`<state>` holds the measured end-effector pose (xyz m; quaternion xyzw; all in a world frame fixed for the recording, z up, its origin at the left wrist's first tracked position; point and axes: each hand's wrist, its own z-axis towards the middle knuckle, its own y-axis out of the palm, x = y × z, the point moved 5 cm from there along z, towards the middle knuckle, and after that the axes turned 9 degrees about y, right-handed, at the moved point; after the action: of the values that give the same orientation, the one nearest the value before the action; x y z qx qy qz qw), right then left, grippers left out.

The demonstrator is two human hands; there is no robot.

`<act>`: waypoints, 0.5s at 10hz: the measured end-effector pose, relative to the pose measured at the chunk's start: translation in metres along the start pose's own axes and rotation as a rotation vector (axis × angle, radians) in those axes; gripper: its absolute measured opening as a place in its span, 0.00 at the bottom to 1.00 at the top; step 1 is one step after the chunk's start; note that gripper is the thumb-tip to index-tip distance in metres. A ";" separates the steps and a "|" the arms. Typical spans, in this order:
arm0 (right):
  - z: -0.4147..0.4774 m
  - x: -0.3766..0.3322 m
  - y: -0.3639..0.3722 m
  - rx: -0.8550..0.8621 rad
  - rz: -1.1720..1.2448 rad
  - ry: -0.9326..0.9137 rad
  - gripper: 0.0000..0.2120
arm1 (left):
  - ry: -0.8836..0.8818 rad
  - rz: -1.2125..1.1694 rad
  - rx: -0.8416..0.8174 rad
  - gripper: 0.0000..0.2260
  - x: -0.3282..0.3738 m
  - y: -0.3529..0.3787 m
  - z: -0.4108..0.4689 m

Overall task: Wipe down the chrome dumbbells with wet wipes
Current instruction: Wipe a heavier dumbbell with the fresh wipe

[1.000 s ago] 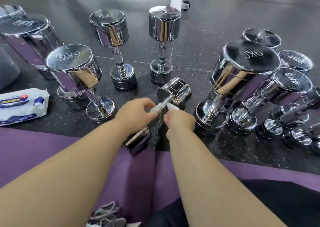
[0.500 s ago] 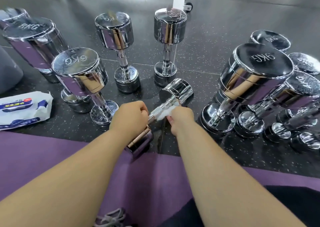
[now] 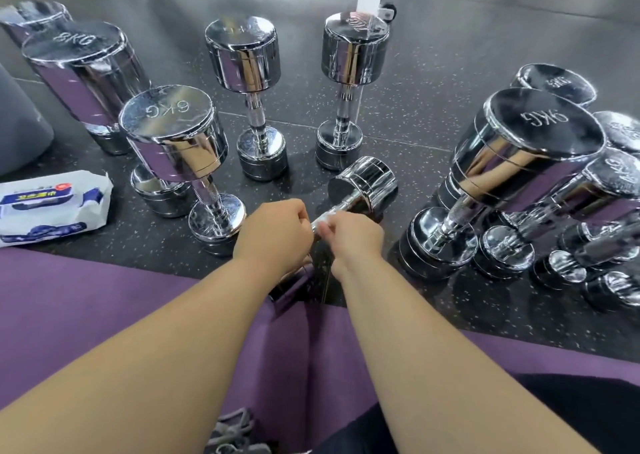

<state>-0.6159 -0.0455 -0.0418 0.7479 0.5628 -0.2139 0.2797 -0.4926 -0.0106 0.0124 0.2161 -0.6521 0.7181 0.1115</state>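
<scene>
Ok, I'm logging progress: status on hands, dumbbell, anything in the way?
Left hand grips small dumbbell by its handle. Right hand pinches wet wipe against that handle. 6KG dumbbell stands close beside left hand, not touching.

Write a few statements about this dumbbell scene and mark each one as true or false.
1. The left hand grips a small dumbbell that lies on its side. True.
2. The wipes pack lies to the right of both hands. False: it lies at the left.
3. The 6KG dumbbell stands upright on one end. True.
4. The 8KG dumbbell stands at the far right. False: it stands at the far left.
5. The right hand holds a white wipe at the handle. True.
</scene>
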 end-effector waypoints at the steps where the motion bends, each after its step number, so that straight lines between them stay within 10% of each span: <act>1: -0.027 0.020 0.018 -0.039 -0.165 -0.016 0.11 | -0.029 -0.037 0.019 0.09 -0.006 -0.004 0.003; 3: -0.003 -0.009 -0.008 0.142 0.015 -0.054 0.10 | -0.044 -0.073 0.066 0.09 -0.007 -0.005 0.000; 5: -0.002 0.042 0.015 -0.032 0.062 0.173 0.14 | -0.065 -0.070 0.054 0.09 -0.009 -0.003 0.006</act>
<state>-0.5899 -0.0166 -0.0643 0.7761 0.5647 -0.1306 0.2485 -0.4823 -0.0150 0.0110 0.2651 -0.6277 0.7237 0.1094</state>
